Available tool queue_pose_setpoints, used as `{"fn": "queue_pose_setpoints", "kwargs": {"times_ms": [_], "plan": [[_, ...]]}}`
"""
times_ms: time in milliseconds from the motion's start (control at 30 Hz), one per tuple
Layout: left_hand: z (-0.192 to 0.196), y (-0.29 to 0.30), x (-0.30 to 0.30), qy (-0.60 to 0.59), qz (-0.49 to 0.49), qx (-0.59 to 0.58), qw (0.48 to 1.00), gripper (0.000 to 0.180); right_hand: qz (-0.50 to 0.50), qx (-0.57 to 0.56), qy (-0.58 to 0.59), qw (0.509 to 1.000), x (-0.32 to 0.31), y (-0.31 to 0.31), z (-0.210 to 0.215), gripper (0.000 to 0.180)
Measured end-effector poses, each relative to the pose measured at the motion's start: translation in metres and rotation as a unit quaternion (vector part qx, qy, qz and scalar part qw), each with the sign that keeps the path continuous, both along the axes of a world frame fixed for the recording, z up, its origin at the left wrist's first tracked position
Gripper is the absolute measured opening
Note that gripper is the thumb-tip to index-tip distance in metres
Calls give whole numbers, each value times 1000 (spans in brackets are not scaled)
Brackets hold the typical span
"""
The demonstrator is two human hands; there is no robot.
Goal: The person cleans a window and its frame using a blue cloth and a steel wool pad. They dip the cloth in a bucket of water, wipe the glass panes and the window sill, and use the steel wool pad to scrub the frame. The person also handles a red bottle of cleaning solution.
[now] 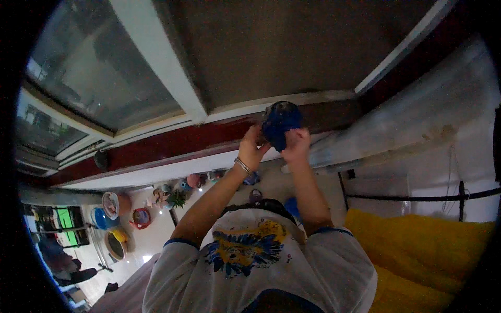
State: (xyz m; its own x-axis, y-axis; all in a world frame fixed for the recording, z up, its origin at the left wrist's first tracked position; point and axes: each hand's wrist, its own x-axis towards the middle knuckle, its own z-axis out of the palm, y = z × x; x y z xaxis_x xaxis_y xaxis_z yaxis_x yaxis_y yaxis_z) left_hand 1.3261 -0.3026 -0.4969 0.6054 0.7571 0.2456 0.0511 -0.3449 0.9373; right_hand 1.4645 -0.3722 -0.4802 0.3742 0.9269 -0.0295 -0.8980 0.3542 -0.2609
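A dark blue crumpled bundle (281,122), cloth-like, is held up against the dark red band (172,142) under the window. My left hand (254,147), with a thin bracelet at the wrist, grips the bundle's left side. My right hand (297,144) closes on its right and lower side. Both forearms rise from my white shirt with a blue and yellow print (245,250). The fingers hide the bundle's underside.
Large window panes (99,68) with white frames (162,62) fill the top. A yellow blanket (417,245) and a black metal rail (417,197) lie to the right. Bowls, pots (112,204) and a small plant (177,198) stand on the pale floor at the left.
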Motion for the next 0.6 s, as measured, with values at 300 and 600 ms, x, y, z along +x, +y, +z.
{"fn": "queue_pose_setpoints", "kwargs": {"times_ms": [300,600], "plan": [[-3,36,40,18,66,-22,997,15,-32,-89,-235,967,26,-9,-40,46],[28,18,69,66,-9,185,980,28,33,-243,-469,848,67,-26,-13,59]]}}
